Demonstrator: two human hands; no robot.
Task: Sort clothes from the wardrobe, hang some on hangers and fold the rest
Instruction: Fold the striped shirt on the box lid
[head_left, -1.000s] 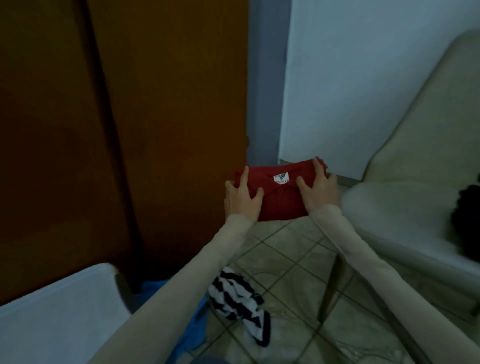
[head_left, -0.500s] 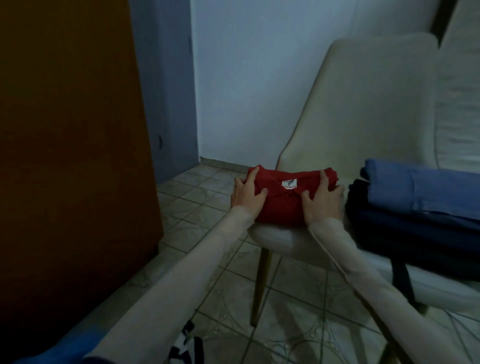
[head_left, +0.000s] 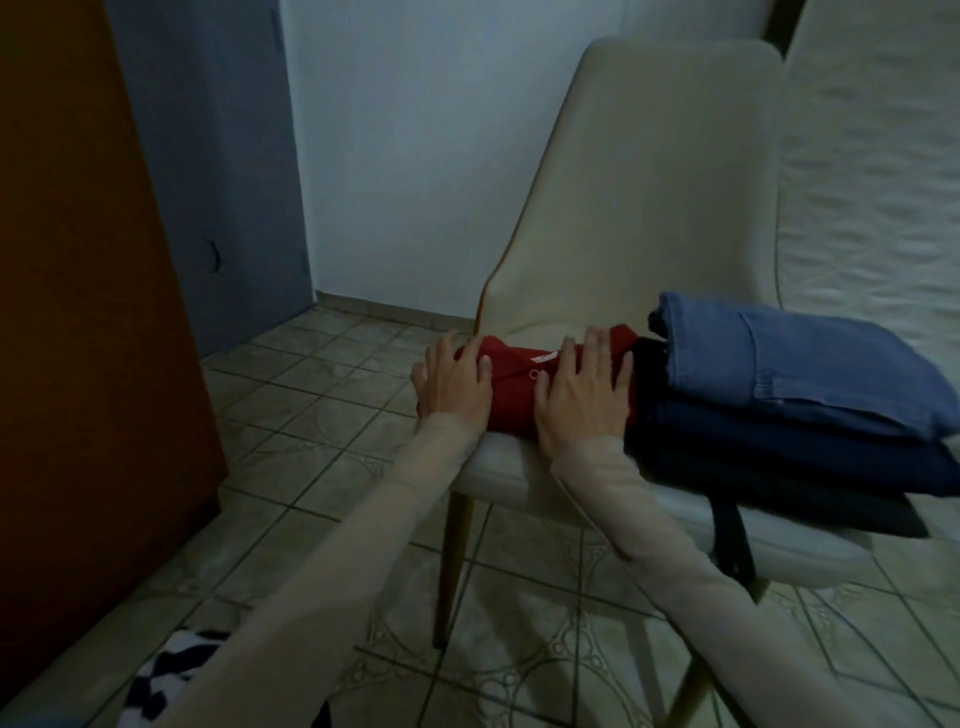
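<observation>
Head view:
Red shirt (head_left: 519, 395): folded, lies on the chair seat (head_left: 509, 467) at its left front part, under and between both hands.
Left hand (head_left: 457, 387): at 9 o'clock end of the shirt, fingers straight and spread, laid flat on the fabric, nothing gripped.
Right hand (head_left: 584, 392): at 3 o'clock end of the shirt, fingers straight, palm down, pressing on the fabric, nothing gripped.
Shirt look: deep red, compact rectangle, collar side up, small white label and a button visible between the hands.
Jeans stack (head_left: 800, 415): at 3 o'clock of the shirt, touching or just beside it, on the same seat; light blue pair on top, darker blue below, dark layers under that; exact number of pieces in the stack cannot be told.
Dark strap (head_left: 730, 535): hangs over the seat front below the stack.
Striped cloth (head_left: 166, 670): black and white, on the floor at 7 o'clock, partly behind the left sleeve.
Wardrobe door (head_left: 78, 312): brown, at 9 o'clock.
Counts: one red shirt, two hands, one chair fully seen, one striped cloth.
</observation>
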